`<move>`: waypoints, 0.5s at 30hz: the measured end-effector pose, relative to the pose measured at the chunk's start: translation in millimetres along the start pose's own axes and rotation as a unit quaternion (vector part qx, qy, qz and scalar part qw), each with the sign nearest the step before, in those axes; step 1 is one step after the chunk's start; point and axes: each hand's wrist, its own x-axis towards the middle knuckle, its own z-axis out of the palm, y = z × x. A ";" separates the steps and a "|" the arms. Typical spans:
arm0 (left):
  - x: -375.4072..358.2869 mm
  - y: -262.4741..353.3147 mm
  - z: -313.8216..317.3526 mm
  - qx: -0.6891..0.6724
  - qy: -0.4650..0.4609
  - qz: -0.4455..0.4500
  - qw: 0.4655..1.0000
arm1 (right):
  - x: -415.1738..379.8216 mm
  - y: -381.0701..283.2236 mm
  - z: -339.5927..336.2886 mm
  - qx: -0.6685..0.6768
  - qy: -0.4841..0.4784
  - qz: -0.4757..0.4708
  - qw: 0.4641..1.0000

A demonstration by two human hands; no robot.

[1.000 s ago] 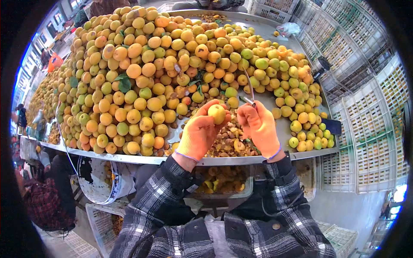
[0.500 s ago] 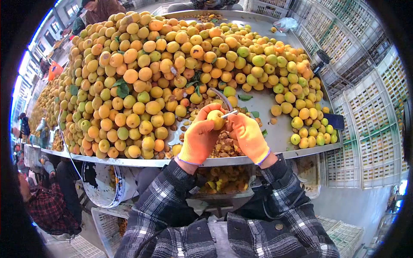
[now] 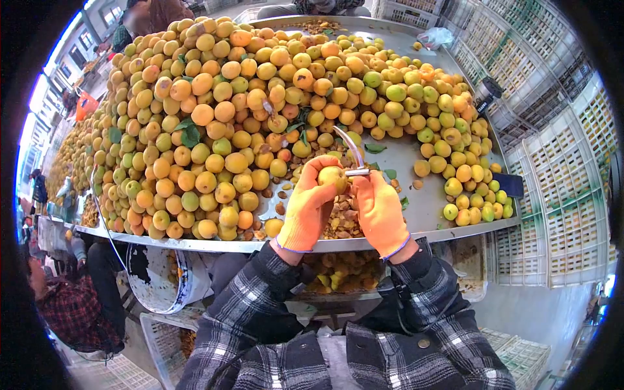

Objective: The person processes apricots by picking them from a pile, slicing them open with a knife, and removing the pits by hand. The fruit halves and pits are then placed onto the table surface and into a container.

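My left hand (image 3: 308,211), in an orange glove, is closed around a yellow fruit (image 3: 332,177). Facing it, my right hand (image 3: 381,214), also gloved in orange, grips a curved metal tool (image 3: 351,147). The tool's straight metal end (image 3: 357,172) meets the right side of the fruit, while its curved part points up and away. Both hands are over the near edge of a metal table (image 3: 416,224). Beneath and between them lie small brown-orange pieces (image 3: 343,218). A large heap of yellow and orange fruit (image 3: 224,112) rises beyond my left hand.
White plastic crates (image 3: 564,195) stand along the right. A dark phone-like object (image 3: 507,184) and a black cylinder (image 3: 487,93) are by the table's right edge. A white bucket (image 3: 159,276) is below at left. People sit at the far side and lower left.
The curved tool has turned and its straight end now lies more level against the fruit. Both hands have shifted slightly to the right in view, and the whole scene has moved a little.
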 end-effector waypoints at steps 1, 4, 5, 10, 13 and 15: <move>0.9 -0.1 0.0 -0.002 -0.002 0.000 1.000 | -0.6 0.9 0.2 0.000 -0.001 -0.001 1.000; -1.3 3.1 4.2 0.026 0.015 -0.003 1.000 | -2.1 3.9 1.7 -0.052 -0.013 -0.014 0.998; -1.4 2.2 2.9 0.028 0.015 -0.005 0.999 | -2.2 4.4 2.4 -0.084 -0.006 -0.023 0.996; -3.6 -0.4 3.7 0.047 0.029 -0.013 0.998 | -3.6 5.1 4.2 -0.182 0.015 -0.069 0.981; -4.9 -4.9 2.3 0.131 0.038 0.005 0.991 | -5.8 7.2 7.2 -0.197 0.021 -0.084 0.977; -9.1 -3.0 6.0 0.170 0.046 0.007 0.984 | -6.5 6.7 9.9 -0.138 0.003 -0.029 0.990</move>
